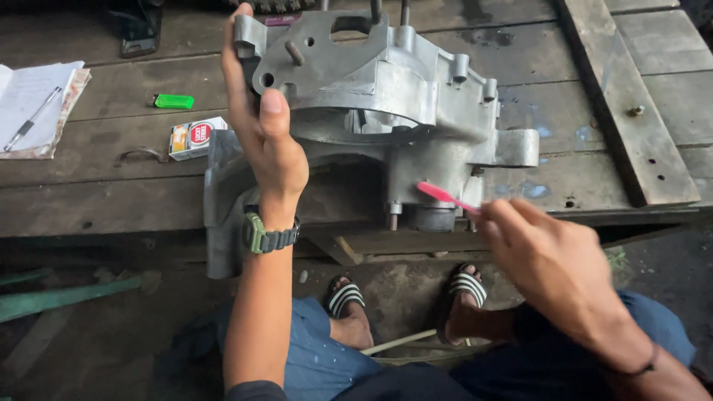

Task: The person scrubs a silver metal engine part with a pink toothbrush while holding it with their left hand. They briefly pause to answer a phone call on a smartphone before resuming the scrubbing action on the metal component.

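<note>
The left hand [264,126] is closed around the left edge of a grey metal casing [386,96], holding it upright at the front edge of the wooden surface [111,186]. The right hand [546,256] pinches a pink brush [445,197], its tip against the casing's underside. A green lighter [174,101], small carton [194,137] and notebook [33,104] lie left.

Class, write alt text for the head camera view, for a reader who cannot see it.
A person's left hand grips a grey metal engine casing propped on a wooden workbench, while the right hand holds a pink brush at its lower edge. A green lighter, a small carton and a notepad with pen lie to the left.
</note>
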